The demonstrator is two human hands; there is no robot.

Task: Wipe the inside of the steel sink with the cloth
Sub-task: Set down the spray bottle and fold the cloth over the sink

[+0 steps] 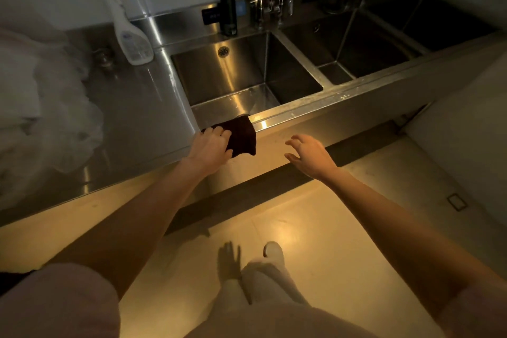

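Observation:
The steel sink (219, 77) is a deep square basin set in a steel counter, with a round drain on its back wall. A dark cloth (242, 137) hangs over the sink's front rim at the near left corner. My left hand (212, 145) grips the cloth at its left side, fingers curled over it. My right hand (308, 155) hovers just right of the cloth, in front of the counter edge, fingers spread and holding nothing.
A white spray bottle (129, 33) lies on the counter left of the sink. A black pump dispenser (227, 5) stands behind it by the taps (270, 7). Two more basins (365, 46) lie to the right. White plastic bags (41, 107) crowd the left counter.

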